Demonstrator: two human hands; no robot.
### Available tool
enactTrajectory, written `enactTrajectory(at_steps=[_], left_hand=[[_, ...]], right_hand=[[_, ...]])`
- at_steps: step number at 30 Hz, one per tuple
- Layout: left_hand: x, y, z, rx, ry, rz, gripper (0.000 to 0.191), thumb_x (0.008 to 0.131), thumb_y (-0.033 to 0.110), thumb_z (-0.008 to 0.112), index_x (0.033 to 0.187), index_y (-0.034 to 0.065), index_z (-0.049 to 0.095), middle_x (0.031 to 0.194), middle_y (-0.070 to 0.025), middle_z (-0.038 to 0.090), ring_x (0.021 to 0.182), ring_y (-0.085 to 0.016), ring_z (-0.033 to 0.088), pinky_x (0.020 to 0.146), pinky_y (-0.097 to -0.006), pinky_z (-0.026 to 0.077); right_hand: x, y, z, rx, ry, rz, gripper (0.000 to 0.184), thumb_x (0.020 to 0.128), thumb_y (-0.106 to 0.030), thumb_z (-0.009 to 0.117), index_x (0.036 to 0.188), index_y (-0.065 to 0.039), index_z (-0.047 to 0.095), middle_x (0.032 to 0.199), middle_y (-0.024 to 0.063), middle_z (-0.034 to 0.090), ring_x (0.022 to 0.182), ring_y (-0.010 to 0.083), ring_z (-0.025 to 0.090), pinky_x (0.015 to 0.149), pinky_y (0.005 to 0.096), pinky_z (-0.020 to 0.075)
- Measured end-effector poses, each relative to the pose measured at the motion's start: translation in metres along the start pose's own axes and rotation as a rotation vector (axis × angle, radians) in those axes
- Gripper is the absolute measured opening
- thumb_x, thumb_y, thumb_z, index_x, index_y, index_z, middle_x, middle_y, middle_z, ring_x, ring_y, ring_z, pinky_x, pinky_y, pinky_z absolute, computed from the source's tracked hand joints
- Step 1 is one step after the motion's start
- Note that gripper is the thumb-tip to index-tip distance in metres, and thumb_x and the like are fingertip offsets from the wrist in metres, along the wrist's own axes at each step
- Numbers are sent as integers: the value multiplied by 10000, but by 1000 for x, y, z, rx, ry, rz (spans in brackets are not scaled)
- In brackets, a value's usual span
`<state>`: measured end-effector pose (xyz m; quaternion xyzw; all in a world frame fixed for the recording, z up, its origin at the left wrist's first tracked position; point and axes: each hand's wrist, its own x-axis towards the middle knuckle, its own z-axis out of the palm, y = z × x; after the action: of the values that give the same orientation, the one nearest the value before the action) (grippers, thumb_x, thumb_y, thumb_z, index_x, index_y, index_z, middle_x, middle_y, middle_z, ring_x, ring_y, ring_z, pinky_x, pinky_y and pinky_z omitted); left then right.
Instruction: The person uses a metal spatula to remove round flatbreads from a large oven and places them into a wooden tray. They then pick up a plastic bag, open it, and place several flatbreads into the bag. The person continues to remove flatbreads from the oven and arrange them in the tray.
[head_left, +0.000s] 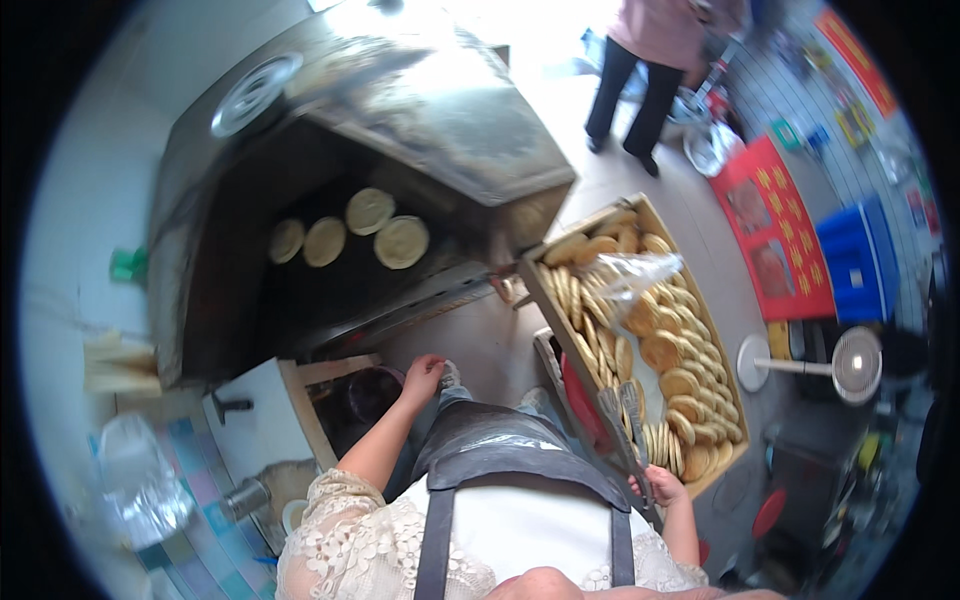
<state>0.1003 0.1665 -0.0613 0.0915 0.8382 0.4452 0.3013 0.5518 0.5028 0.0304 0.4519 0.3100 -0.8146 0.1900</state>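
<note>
My right hand grips a pair of metal tongs by the handle end. The tongs' broad tips point away from me, over the near left side of a wooden tray. Round golden flatbreads fill much of this tray, standing or overlapping in rows. A clear plastic bag lies on the breads towards the far end. My left hand hangs in front of my apron, its fingers curled together, with nothing visible in them. Several pale flatbreads lie on the dark floor of an open oven ahead left.
The oven's metal hood juts towards the tray. A white cabinet stands at my left. Beyond the tray are a standing fan, a blue bin and a red printed board. Another person stands at the far end.
</note>
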Motion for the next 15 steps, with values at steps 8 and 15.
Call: enactTrajectory(at_steps=[8,15], left_hand=[[-11,-38,-73,-179,201,38,204,829,174,548,950,24,617,983,-150,554,875,-247,576,791,-320,459],[-36,-95,-151,-429,416,-138,177,833,119,527,942,12,617,916,-109,580,819,-177,569,736,-275,448]], right_hand=[[203,-102,258,-585,-179,-296,398,871,-192,551,1228,-33,472,792,17,533,658,94,497,576,230,412],[311,-76,391,-468,-132,-127,258,902,-264,518,1026,-38,535,824,53,576,702,141,557,581,278,469]])
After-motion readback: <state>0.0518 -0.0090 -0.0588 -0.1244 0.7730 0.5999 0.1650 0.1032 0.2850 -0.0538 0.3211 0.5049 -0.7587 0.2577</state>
